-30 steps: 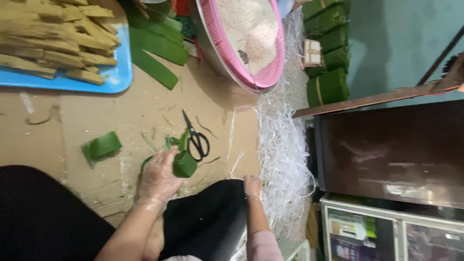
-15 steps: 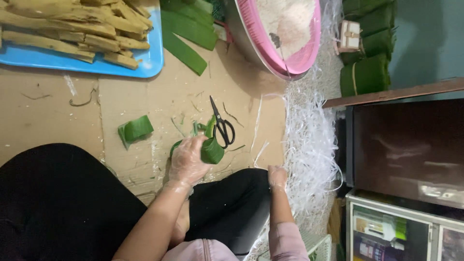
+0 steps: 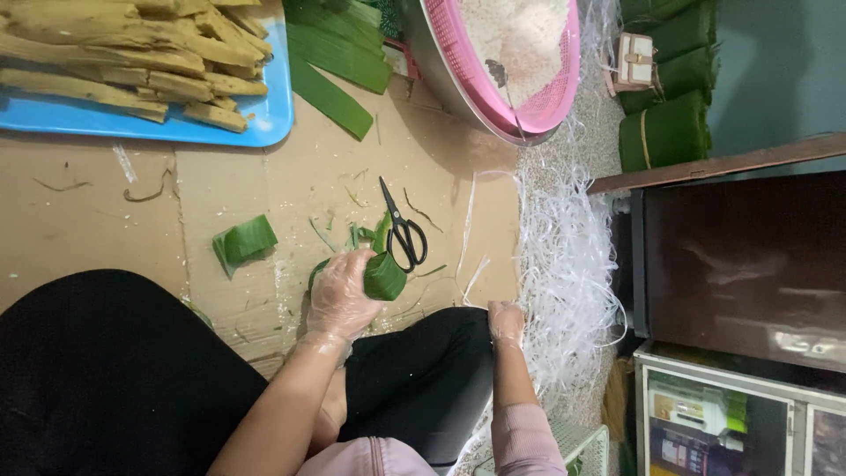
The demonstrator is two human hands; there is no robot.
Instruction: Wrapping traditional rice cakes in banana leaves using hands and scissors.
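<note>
My left hand (image 3: 339, 300), in a clear plastic glove, grips a small green leaf-wrapped parcel (image 3: 386, 277) and holds it down on the cardboard floor cover (image 3: 220, 185). Black scissors (image 3: 402, 231) lie just beyond the parcel. My right hand (image 3: 506, 321), also gloved, rests with curled fingers by my black-clad knee (image 3: 423, 370), at the edge of a pile of white plastic strings (image 3: 564, 256). Whether it holds a strand is unclear. A folded green leaf piece (image 3: 244, 241) lies left of the parcel.
A blue tray (image 3: 264, 123) holds several pale yellow strips. Long green leaf strips (image 3: 330, 53) lie beside it. A pink colander of white rice (image 3: 529, 53) sits in a metal bowl. Tied green parcels (image 3: 665, 132) are stacked at the back right, beside a dark cabinet (image 3: 740, 256).
The view has drifted, so everything sits a little further right in the frame. Both hands keep their places against the parcel and the strings.
</note>
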